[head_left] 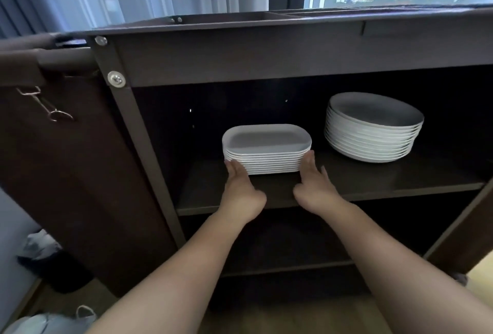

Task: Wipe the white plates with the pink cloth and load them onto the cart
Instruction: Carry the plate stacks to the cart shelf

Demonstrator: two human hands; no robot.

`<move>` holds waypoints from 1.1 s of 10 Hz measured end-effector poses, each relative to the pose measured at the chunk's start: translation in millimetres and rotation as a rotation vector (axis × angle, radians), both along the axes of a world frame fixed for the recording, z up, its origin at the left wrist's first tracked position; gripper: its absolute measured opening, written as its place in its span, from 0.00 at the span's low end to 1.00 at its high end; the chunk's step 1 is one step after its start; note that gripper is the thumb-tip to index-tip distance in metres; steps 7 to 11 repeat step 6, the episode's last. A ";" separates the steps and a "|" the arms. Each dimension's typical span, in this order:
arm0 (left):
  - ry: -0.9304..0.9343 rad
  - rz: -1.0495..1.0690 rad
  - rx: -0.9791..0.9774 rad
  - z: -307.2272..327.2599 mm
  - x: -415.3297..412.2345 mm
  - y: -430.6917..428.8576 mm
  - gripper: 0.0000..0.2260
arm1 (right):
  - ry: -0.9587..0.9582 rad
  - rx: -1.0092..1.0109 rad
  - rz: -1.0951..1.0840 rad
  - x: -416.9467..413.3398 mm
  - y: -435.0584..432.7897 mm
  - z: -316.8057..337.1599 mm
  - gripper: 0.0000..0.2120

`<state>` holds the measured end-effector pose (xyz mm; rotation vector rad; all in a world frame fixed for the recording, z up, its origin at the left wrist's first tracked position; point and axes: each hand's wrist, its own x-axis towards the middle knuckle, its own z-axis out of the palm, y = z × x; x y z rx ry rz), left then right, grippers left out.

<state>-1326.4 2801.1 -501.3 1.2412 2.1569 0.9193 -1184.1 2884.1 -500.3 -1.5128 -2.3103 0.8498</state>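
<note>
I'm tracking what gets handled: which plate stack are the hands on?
The oblong stack, left on the shelf; left hand and right hand flank it. The round stack sits apart, untouched.

No readable text, labels, brands, numbers or signs anywhere in view.
</note>
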 end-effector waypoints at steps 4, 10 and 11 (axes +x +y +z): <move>0.012 -0.007 0.011 -2.7 -28.2 37.9 0.40 | -0.073 0.049 0.051 -27.8 40.9 10.8 0.38; 0.038 -0.011 0.012 9.7 -15.3 13.2 0.36 | -0.046 0.018 0.036 -16.5 28.0 14.3 0.35; 0.038 -0.011 0.012 9.7 -15.3 13.2 0.36 | -0.046 0.018 0.036 -16.5 28.0 14.3 0.35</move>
